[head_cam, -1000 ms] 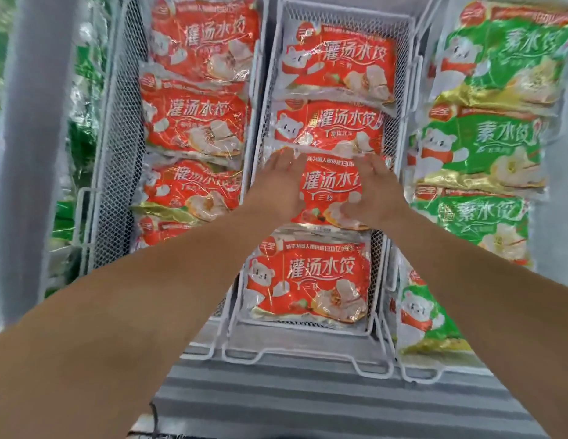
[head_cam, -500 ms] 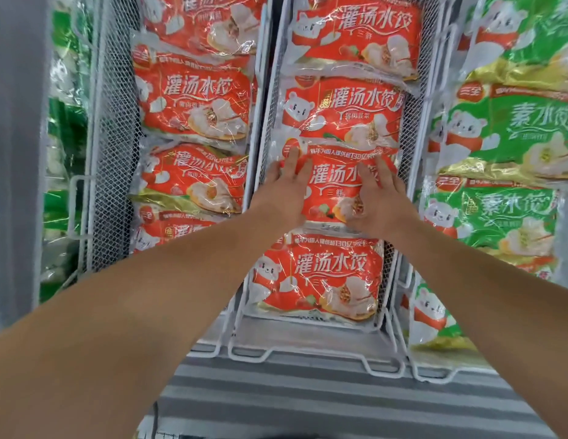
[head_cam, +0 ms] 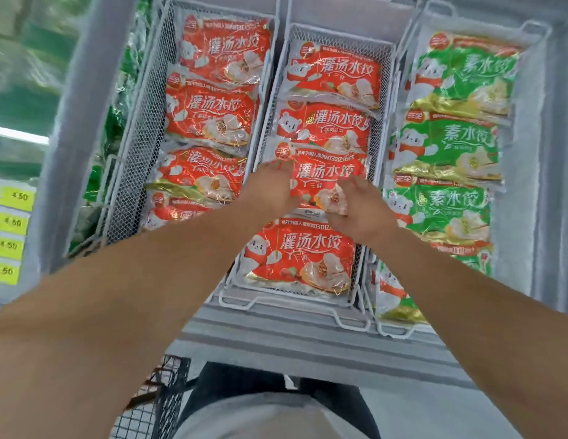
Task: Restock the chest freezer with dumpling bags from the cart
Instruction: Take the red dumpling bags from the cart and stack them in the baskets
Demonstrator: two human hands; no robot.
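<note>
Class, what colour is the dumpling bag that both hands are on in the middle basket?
Red, with white lettering, seen in the head view: dumpling bag.

Bare forearms with no sleeves, a light grey top [head_cam: 260,416], and dark trousers [head_cam: 244,384].

- Grey chest freezer [head_cam: 308,337] — three white wire-mesh baskets side by side within.
- Left basket [head_cam: 140,128]: overlapping red dumpling bags [head_cam: 213,118].
- Middle basket [head_cam: 339,36]: four red bags [head_cam: 327,128] in a row.
- Right basket [head_cam: 530,30]: green dumpling bags [head_cam: 447,147].
</note>
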